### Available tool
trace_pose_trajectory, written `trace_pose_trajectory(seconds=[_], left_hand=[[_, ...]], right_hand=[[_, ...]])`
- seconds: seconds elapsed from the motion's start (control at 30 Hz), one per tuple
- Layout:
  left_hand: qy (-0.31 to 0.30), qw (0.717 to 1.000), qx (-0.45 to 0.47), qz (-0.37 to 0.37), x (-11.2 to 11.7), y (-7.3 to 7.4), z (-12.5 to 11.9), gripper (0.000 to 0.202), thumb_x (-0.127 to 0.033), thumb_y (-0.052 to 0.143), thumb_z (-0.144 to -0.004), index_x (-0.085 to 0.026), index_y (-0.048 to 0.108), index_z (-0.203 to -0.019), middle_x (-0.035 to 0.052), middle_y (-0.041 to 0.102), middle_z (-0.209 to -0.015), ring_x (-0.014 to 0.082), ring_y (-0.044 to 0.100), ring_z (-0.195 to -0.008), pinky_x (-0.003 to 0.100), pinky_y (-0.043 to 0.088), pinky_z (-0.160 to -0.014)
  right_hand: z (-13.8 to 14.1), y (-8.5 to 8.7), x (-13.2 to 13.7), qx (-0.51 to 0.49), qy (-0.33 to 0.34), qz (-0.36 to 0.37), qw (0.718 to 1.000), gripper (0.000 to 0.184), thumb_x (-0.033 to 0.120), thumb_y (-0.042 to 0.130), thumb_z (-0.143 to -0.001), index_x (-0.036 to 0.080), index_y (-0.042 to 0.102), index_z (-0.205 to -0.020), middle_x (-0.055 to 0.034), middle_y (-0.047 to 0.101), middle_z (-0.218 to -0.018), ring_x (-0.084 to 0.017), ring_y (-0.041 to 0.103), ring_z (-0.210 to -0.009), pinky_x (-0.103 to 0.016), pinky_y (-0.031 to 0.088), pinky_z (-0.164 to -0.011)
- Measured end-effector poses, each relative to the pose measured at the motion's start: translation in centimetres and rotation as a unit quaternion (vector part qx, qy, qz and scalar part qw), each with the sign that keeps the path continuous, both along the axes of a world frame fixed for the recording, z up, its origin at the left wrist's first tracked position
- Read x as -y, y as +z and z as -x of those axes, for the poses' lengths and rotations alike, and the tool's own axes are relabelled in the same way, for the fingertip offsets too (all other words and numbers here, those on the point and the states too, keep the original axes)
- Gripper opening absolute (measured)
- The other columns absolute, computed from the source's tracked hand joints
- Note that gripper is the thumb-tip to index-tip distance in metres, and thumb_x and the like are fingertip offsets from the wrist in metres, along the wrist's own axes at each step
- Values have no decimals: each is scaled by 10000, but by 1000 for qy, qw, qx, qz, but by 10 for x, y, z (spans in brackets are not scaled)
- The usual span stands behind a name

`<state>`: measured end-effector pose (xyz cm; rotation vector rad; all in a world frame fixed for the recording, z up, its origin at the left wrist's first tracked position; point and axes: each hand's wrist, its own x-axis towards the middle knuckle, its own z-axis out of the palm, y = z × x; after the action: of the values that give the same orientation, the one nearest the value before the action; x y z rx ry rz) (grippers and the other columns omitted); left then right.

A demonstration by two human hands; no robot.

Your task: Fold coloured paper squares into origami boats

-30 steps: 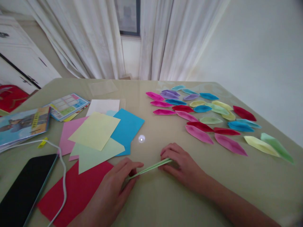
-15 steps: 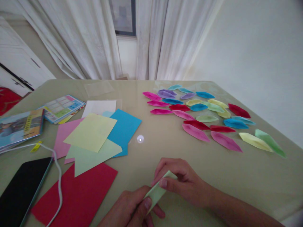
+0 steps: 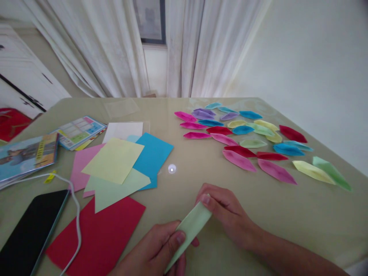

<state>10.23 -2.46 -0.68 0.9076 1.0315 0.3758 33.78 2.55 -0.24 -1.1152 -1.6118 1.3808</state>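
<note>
A folded strip of light green paper [image 3: 189,232] is held just above the table [image 3: 258,214] between both hands. My left hand [image 3: 156,251] pinches its near end with thumb and fingers. The far end is gripped by my right hand [image 3: 224,211], thumb on top. Loose coloured sheets [image 3: 115,161] in yellow, blue, pink, green and red lie to the left of my hands. Several folded paper boats [image 3: 244,138] in many colours are spread at the far right.
A dark tablet [image 3: 28,230] with a white cable [image 3: 75,214] across it lies at the near left. Booklets [image 3: 28,153] and a printed card [image 3: 79,130] sit further left. White curtains [image 3: 178,46] and a wall stand behind the table.
The green paper was a thin strip pressed flat on the table; both hands lifted it, drew it nearer and turned it so its broad face shows.
</note>
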Motion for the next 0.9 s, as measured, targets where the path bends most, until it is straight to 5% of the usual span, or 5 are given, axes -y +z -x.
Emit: trace_pose_trajectory(seconds=[0.2,0.33,0.47,0.9], left_hand=[[8,995,14,-99,-14,-13,14,641,-763,534,-984,-167,749,-880,-1,633,-586,115,568,-496,211,480,-535],[169,966,10,-197,-27,-21,23,523,-609,597,-1033,-181,674,-1324,75,807,-953,137,663,-606,245,565,-587],[226,939,-21,-258,-33,-21,28,489,-547,567,-1069,-217,619,-1427,95,812,-1104,159,727,-716,275,623,-656],[218,915,-119,-319,-30,-23,29,329,-499,632,-1044,-257,757,-1228,37,811,-1005,187,789,-907,264,658,-811]], right_hand=[[-9,-2,-15,-14,-82,-27,996,438,494,558,-1096,181,744,-852,-1,584,-756,-127,518,-640,-251,396,-574],[-12,-3,-21,-22,-124,-75,989,384,487,595,-1079,197,809,-945,-45,700,-901,-135,572,-641,-255,446,-562],[-13,-9,-22,-41,-81,-86,992,331,439,596,-1089,211,835,-1077,-64,740,-936,-158,660,-679,-274,527,-624],[-11,-7,-21,-92,34,-60,993,374,447,554,-1092,236,814,-1259,-104,760,-1146,-237,734,-1004,-354,561,-912]])
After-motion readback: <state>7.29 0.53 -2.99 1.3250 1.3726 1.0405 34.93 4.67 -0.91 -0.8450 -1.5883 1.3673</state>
